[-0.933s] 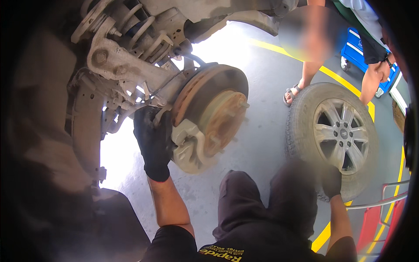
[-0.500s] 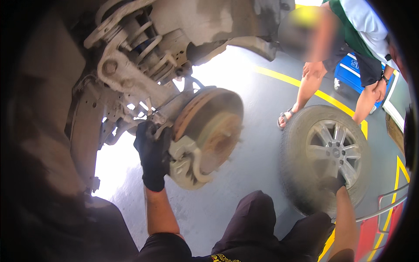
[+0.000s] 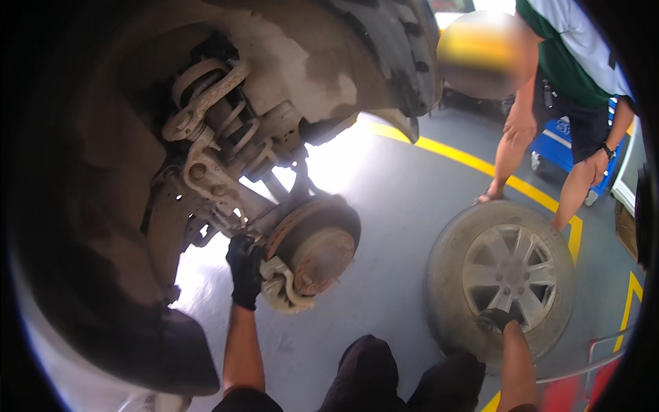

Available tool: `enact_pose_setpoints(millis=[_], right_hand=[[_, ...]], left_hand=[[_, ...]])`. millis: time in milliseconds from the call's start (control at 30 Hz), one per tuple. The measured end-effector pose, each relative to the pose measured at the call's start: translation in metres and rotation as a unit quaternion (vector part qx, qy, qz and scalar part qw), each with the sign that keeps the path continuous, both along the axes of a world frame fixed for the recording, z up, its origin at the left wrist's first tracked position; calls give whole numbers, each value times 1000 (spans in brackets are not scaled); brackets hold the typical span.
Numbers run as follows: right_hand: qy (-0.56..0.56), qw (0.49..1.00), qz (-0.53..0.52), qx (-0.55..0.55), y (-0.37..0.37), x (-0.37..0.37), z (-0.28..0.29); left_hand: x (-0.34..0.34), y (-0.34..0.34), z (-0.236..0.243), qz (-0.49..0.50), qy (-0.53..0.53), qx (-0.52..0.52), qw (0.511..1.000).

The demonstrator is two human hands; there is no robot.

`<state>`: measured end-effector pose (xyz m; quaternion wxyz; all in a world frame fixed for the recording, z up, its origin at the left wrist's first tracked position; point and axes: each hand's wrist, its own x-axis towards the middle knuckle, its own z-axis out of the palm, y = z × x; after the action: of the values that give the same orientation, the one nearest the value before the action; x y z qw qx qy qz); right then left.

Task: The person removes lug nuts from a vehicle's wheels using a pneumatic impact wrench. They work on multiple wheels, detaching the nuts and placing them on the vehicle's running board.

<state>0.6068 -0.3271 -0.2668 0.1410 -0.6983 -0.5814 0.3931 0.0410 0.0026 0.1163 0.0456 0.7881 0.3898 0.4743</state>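
Observation:
A rusty brake disc point(image 3: 349, 218) with a worn hub face hangs under the raised vehicle, a pale brake caliper point(image 3: 278, 285) clamped at its lower left edge. My left hand point(image 3: 245, 271), in a black glove, is closed at the caliper's inner side; its fingertips are partly hidden. To the right, a dusty wheel point(image 3: 446, 292) with a silver spoked rim stands on the floor, leaning. My right hand point(image 3: 498, 320), also black-gloved, grips a spoke low on the rim, its fingers reaching into the gap. A wide space separates disc and wheel.
The dark wheel arch liner point(image 3: 103, 226) curves round the left, with a coil spring point(image 3: 240, 130) and suspension arms above the disc. Behind the wheel another person point(image 3: 576, 69) bends over, hands on knees. A blue cart point(image 3: 552, 144) and red-and-metal equipment point(image 3: 566, 393) stand at the right.
My view has tilted up and shifted, showing more of the wheel arch. Both hands keep their holds. In the picture, the wheel and my right hand sit further left and lower.

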Motion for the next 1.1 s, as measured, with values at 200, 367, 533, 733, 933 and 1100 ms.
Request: enact_pose_setpoints(millis=[200,367,533,733,933,1100], right_hand=[[-67,990,67,108,-22,-86,37],[-30,978,-145,144,-66,-166,184],[252,894,-290,229,-80,-251,341],[614,630,-431,202,-115,-232,419],[621,673,-386,112,-99,-231,472],[489,830,-224,147,-78,-254,496]], left_hand=[[-1,-31,8,155,189,108,964],[70,-131,36,177,29,-139,974],[144,-296,-40,8,34,-393,919],[289,-418,63,-78,254,-186,946],[284,-368,133,-156,-240,-703,651],[241,-393,196,-139,-313,-601,722]])
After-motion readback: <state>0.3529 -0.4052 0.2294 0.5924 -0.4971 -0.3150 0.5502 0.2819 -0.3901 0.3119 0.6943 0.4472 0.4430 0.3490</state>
